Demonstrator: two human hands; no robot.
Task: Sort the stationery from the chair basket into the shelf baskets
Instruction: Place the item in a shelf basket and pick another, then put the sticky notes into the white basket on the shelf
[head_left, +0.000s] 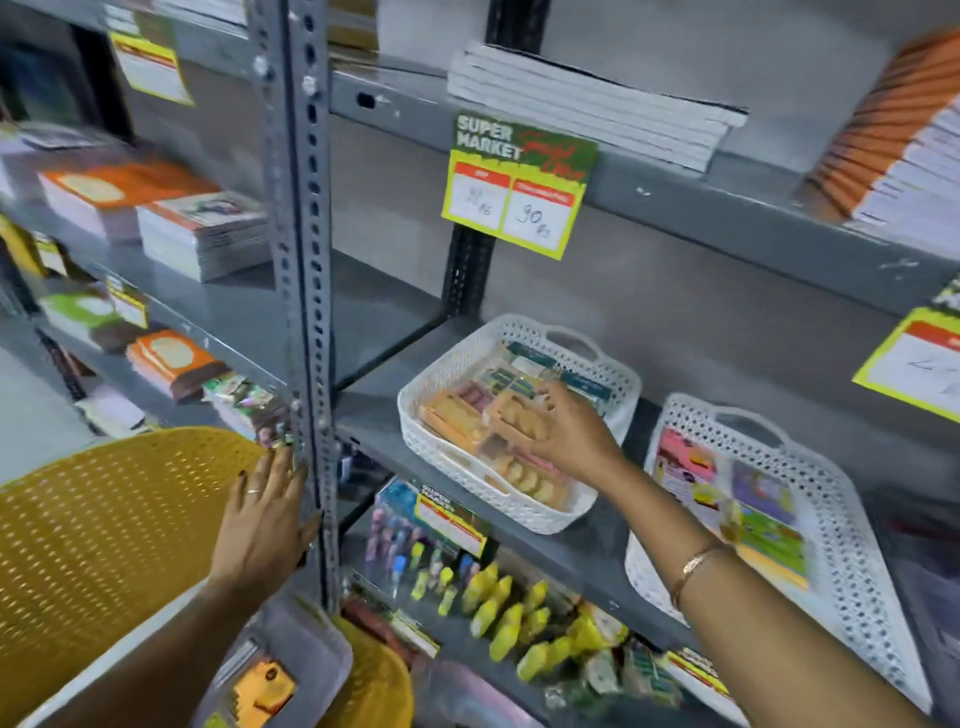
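Down by your waist sits the clear chair basket (275, 670), and you're mid-drop at the shelf.

Your right hand (569, 434) is reaching into the left white shelf basket (415, 415), fingers curled round a pale orange stationery pack (519, 415) — the grip looks closed on it, though blur makes the contact hard to confirm. That pack lies roughly flat, its long axis running from near-left to far-right, much in line with the orange packs (530, 478) already lying there. Your left hand (265, 519) is flat and open against the yellow chair back (104, 530), holding nothing. By my reading, this is the placing step: next you need to let go, seat the pack among its neighbours, then go back down for more. A second white basket (841, 499) waits just to the right with colourful pads.
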